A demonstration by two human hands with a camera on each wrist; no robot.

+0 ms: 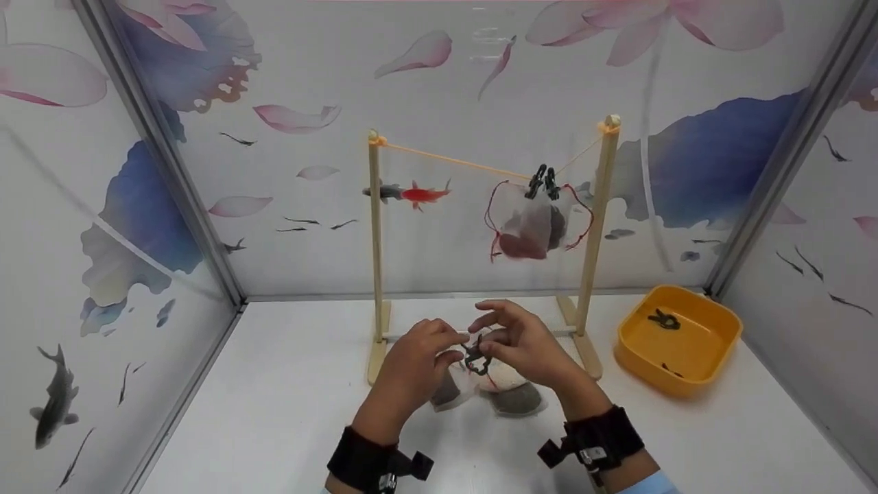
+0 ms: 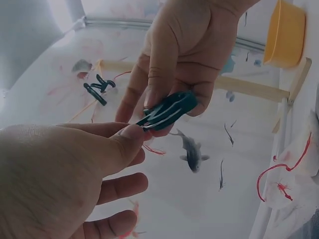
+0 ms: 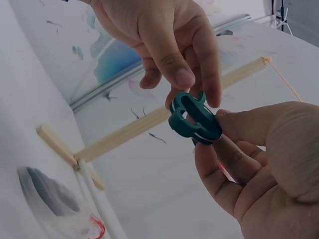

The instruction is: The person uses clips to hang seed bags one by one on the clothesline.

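Note:
In front of me both hands meet over a dark green plastic spring clip [image 2: 172, 110]. My left hand [image 1: 415, 360] pinches one end of it between thumb and fingertips. My right hand [image 1: 525, 343] grips its other part between thumb and fingers. Sheer pouches with red cords lie on the table just below the hands: one with a dark patch [image 1: 447, 392] at left, another [image 1: 518, 400] at right, both partly covered by the hands. Behind, a sheer pouch [image 1: 525, 233] with red drawstrings hangs from an orange string [image 1: 453, 160], held by two dark clips [image 1: 542, 182].
A wooden stand with a left post [image 1: 375, 240] and a right post [image 1: 598, 226] carries the string, which sags toward the right. At right stands a yellow bin [image 1: 724, 343] with dark clips [image 1: 664, 319] inside. Printed panels enclose the white table [image 1: 288, 398] at back and sides.

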